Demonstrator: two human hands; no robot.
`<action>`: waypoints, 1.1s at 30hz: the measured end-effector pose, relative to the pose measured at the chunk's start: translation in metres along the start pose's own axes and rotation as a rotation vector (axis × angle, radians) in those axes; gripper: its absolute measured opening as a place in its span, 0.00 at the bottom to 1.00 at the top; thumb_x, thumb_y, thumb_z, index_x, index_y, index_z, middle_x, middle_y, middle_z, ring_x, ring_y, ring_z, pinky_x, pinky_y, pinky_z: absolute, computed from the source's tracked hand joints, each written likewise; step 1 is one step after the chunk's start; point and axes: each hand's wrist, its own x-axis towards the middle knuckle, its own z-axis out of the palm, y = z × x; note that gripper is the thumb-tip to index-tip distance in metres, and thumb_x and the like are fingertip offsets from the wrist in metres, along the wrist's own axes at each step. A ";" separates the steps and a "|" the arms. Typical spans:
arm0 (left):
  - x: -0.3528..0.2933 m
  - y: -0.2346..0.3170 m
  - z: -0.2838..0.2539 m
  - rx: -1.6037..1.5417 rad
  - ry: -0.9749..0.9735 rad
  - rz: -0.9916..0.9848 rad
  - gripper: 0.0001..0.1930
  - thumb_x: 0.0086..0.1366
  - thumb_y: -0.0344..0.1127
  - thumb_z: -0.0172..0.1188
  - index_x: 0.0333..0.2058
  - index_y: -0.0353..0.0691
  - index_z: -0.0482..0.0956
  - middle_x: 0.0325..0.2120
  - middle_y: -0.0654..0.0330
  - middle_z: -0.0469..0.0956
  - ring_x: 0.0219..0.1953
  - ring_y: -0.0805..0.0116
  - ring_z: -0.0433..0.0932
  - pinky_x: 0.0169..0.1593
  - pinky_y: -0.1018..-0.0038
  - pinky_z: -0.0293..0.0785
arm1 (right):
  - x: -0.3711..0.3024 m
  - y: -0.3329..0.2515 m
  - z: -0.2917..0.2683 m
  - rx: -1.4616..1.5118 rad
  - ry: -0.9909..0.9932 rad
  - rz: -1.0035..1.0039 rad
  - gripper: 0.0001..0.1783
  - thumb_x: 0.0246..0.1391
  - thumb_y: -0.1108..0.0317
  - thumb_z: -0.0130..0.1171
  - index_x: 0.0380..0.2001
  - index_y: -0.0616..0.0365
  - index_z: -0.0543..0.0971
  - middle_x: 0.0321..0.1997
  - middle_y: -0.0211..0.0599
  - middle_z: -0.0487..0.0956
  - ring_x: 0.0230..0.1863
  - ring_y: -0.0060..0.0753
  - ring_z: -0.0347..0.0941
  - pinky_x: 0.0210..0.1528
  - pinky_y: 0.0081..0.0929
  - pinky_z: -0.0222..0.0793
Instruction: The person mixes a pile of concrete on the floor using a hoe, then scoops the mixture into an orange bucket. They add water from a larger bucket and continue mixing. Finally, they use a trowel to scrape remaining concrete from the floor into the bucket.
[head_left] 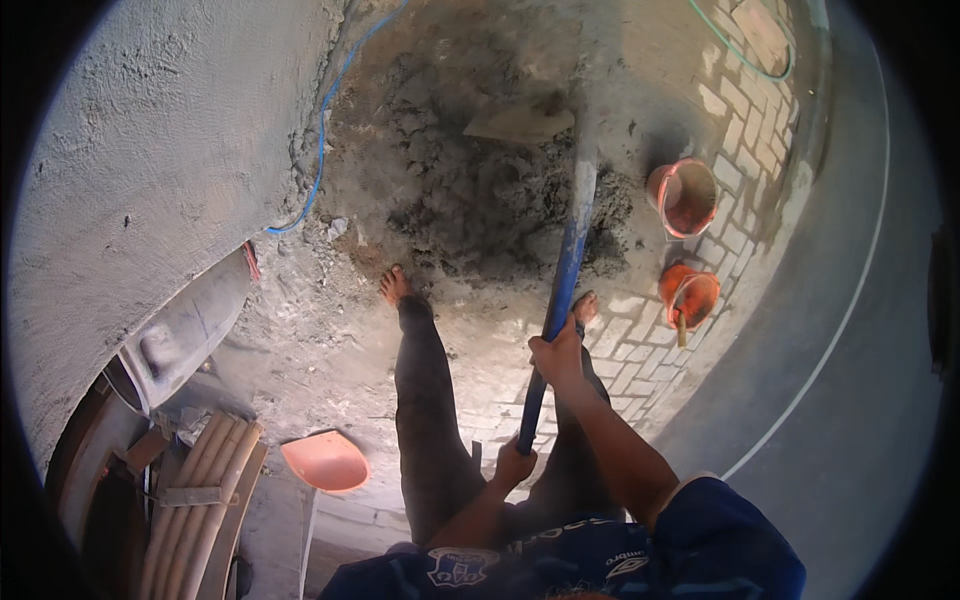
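Observation:
Both my hands are closed round the handle of a long-handled tool (570, 255), blue in its lower part and grey with mortar higher up. My left hand (514, 466) grips the butt end, close to my body. Further along, my right hand (560, 358) is wrapped round the shaft between my legs. The shaft reaches over a heap of wet grey mortar (470, 210) on the ground. Its far end is blurred, so the tool's head cannot be made out. A pale flat piece (520, 124) shows in the mortar left of the shaft; whether it joins the tool is unclear.
My bare feet stand at the heap's near edge. Two orange buckets (690, 298) (684, 198) are on the paving at right, beside the road (840, 400). At left are a rough wall (170, 130), a blue hose (322, 140), stacked poles (200, 500) and an orange shovel blade (326, 462).

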 end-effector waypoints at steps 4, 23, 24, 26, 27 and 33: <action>0.123 0.089 -0.047 -0.071 0.181 0.219 0.16 0.53 0.29 0.59 0.43 0.36 0.80 0.31 0.45 0.82 0.37 0.48 0.83 0.40 0.62 0.78 | 0.110 -0.093 0.040 -0.098 0.052 -0.317 0.26 0.45 0.72 0.60 0.48 0.69 0.66 0.27 0.45 0.77 0.22 0.39 0.77 0.26 0.35 0.72; 0.070 0.224 -0.045 -1.019 -0.334 -0.231 0.11 0.54 0.20 0.58 0.33 0.41 0.69 0.14 0.65 0.65 0.13 0.72 0.65 0.20 0.71 0.64 | 0.173 -0.153 0.072 -0.606 -0.178 -0.184 0.28 0.52 0.71 0.60 0.52 0.78 0.66 0.33 0.58 0.80 0.22 0.43 0.80 0.25 0.33 0.78; 0.063 0.211 -0.038 -0.942 -0.296 -0.220 0.10 0.54 0.20 0.59 0.31 0.41 0.69 0.14 0.65 0.65 0.12 0.73 0.65 0.19 0.72 0.63 | 0.165 -0.143 0.064 -0.551 -0.181 -0.171 0.28 0.52 0.71 0.59 0.52 0.78 0.65 0.33 0.58 0.80 0.22 0.43 0.80 0.25 0.34 0.78; 0.047 0.185 -0.037 -0.797 -0.242 -0.200 0.09 0.54 0.21 0.60 0.29 0.40 0.69 0.13 0.65 0.65 0.11 0.73 0.65 0.16 0.74 0.62 | 0.145 -0.117 0.051 -0.439 -0.189 -0.128 0.27 0.52 0.72 0.58 0.52 0.79 0.65 0.33 0.57 0.80 0.23 0.44 0.80 0.25 0.34 0.77; 0.040 0.176 -0.044 -0.725 -0.228 -0.184 0.09 0.54 0.21 0.60 0.29 0.40 0.69 0.13 0.65 0.65 0.11 0.74 0.65 0.15 0.74 0.61 | 0.135 -0.105 0.044 -0.394 -0.162 -0.102 0.27 0.51 0.72 0.58 0.51 0.78 0.65 0.33 0.58 0.79 0.24 0.45 0.80 0.25 0.35 0.77; -0.041 0.092 -0.038 -0.155 -0.286 -0.373 0.07 0.53 0.30 0.63 0.29 0.39 0.75 0.19 0.59 0.76 0.18 0.68 0.76 0.23 0.71 0.72 | 0.043 -0.010 0.008 -0.122 -0.036 0.030 0.26 0.44 0.71 0.57 0.48 0.71 0.65 0.33 0.59 0.79 0.29 0.53 0.81 0.27 0.42 0.78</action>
